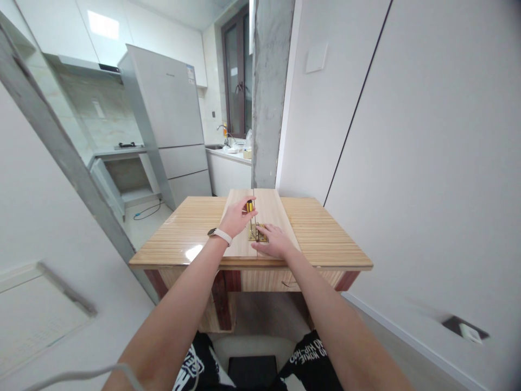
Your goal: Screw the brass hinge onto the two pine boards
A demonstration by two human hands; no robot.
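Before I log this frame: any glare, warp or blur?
Head view: white glare on the table, left side, and on an upper cabinet; head view: fridge leans, likely wide-angle warp; head view: top right corner darkens; head view: screwdriver shows no obvious motion blur, hinge too small for fine detail.

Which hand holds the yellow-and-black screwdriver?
The left hand, with the watch on its wrist, grips the screwdriver; the right hand has its fingers over the brass-coloured hinge instead.
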